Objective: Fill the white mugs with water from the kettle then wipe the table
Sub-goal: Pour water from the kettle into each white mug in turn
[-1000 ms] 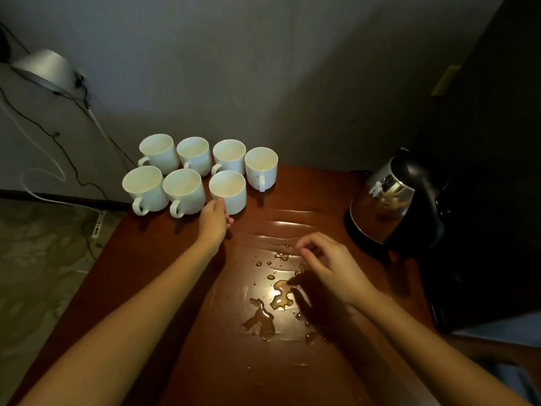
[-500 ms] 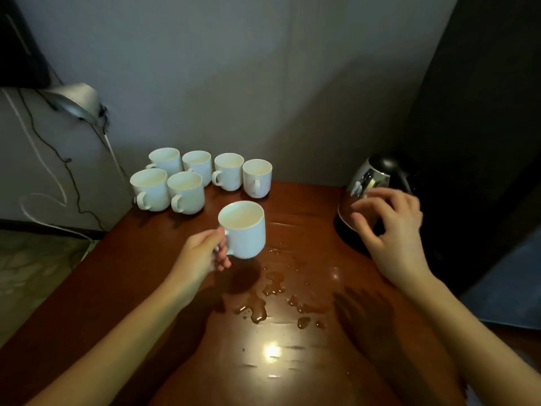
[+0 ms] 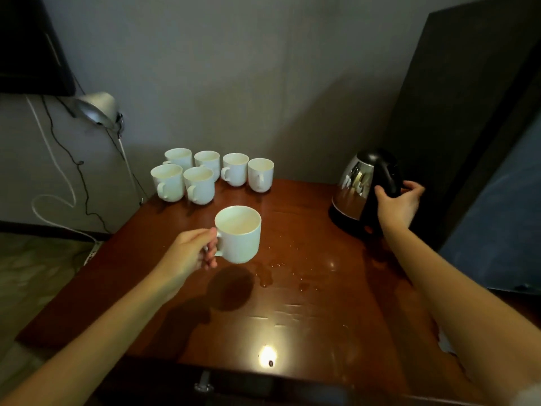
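My left hand grips the handle of a white mug and holds it upright above the middle of the brown wooden table. My right hand is wrapped around the black handle of the steel kettle, which stands on its base at the table's far right. Several more white mugs stand in two rows at the far left corner. Spilled water lies in small puddles and drops on the table, just right of the held mug's shadow.
A silver desk lamp with trailing cables leans at the left of the table, and a power strip lies on the floor below. A dark tall panel rises behind the kettle. A metal fitting sits at the table's near edge.
My left hand picked one mug out of the group and lifted it over the table's middle. My right hand left the wet patch, reached right and closed on the kettle's handle.
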### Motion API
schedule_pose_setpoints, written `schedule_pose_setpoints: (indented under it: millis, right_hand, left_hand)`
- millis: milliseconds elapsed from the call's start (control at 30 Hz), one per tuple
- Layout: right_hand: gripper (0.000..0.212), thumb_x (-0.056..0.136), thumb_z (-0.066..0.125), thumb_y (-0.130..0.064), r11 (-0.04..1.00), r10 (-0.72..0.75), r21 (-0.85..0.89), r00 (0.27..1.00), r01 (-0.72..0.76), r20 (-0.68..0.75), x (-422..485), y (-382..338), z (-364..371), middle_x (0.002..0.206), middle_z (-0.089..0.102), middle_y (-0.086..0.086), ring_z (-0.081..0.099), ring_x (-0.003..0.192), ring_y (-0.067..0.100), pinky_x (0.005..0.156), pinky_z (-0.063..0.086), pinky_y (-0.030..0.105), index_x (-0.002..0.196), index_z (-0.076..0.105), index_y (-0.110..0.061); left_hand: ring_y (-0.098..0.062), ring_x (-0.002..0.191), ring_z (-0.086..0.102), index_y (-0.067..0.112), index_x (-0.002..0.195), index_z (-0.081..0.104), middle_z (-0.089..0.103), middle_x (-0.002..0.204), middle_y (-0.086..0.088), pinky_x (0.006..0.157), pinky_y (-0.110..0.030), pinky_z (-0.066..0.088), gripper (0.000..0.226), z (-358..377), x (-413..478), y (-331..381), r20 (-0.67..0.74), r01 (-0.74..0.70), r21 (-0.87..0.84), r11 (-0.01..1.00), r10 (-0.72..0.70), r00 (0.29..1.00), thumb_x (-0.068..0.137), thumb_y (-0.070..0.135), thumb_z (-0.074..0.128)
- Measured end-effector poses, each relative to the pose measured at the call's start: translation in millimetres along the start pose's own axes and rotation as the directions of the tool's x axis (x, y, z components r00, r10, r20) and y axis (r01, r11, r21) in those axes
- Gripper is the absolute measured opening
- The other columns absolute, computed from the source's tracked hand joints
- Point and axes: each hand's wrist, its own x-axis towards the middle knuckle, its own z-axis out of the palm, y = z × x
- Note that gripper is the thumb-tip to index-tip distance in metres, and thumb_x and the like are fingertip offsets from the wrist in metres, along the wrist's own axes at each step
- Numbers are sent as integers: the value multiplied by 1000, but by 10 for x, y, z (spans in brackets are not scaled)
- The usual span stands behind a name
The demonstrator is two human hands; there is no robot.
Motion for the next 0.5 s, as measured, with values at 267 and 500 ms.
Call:
schedule_pose_setpoints:
  millis: [267,500]
  right_hand:
    - [13,82,65,-30,982,156,99,987,-158,24,91,21,143,75,63,0,64,70,16,71,55,36,89,56,-23]
    - [17,79,62,-23,980,124,169,984,-102,-125,55,12,261,70,60,-3,63,68,17,63,53,33,68,51,-31]
  left_hand:
    - [-15,49,45,9,63,44,41,53,-3,54,-27,35,38,75,192,-224,-38,65,-48,997,-67,997,99,21,40]
    - [-18,51,43,11,61,42,40,50,0,57,-29,31,39,165,364,-234,-80,69,-98,993,-77,994,98,23,42]
